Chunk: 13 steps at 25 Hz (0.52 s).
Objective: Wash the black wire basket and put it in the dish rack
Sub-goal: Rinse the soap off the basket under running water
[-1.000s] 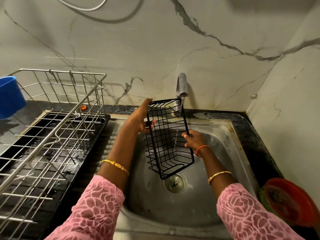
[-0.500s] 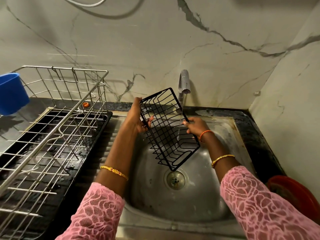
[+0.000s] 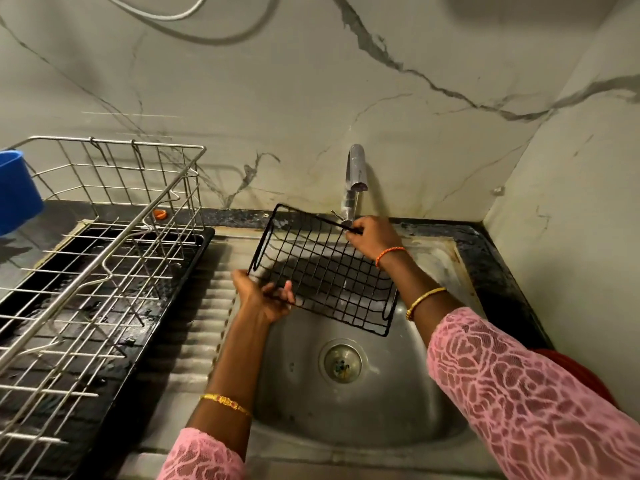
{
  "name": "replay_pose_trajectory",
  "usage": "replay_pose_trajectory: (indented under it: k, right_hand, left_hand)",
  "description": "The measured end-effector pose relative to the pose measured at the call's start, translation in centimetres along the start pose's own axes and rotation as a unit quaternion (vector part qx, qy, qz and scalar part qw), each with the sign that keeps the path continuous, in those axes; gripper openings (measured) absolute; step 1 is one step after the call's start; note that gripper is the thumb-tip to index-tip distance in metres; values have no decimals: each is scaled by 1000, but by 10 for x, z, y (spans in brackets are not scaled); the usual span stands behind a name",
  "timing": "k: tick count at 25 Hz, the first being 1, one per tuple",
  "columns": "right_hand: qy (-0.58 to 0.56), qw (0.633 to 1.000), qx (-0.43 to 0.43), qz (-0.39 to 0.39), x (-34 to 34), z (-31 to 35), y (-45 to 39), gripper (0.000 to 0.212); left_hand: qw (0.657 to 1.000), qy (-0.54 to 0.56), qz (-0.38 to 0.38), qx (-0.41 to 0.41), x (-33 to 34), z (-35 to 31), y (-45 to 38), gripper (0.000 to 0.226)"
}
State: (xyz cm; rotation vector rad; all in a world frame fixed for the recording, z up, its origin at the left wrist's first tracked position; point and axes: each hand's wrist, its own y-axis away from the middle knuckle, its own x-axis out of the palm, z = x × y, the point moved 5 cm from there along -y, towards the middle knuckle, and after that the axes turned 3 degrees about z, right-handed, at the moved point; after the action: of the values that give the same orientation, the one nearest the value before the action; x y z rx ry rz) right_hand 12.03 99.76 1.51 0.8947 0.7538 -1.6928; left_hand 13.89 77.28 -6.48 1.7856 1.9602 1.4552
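Both the left hand (image 3: 259,299) and right hand (image 3: 372,237) gripped the black wire basket (image 3: 325,271) under the steel tap (image 3: 355,174); rinsing seemed underway; next, carrying it leftward to the silver wire dish rack (image 3: 104,244).

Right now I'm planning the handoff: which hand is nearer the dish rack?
Left. The left hand grips the black wire basket's near-left corner, beside the dish rack. The right hand grips its far edge by the tap.

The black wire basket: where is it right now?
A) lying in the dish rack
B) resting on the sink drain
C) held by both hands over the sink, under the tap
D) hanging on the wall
C: the left hand and right hand grip opposite edges of the black wire basket above the sink, below the tap.
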Motion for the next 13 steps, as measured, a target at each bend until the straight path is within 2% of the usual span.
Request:
replay_pose_trajectory:
  k: [4, 6, 9, 13]
  right_hand:
    - [160, 977, -141, 2, -6, 36, 4, 26]
    - [180, 966, -187, 17, -6, 46, 8, 25]
    - [127, 975, -178, 39, -7, 38, 10, 21]
    - [44, 993, -107, 29, -7, 5, 22, 25]
  left_hand:
    - [994, 105, 27, -31, -25, 43, -5, 44]
    - [988, 147, 39, -38, -34, 58, -12, 41]
    - [984, 158, 66, -55, -44, 68, -21, 41]
    - [984, 101, 129, -77, -48, 70, -25, 42]
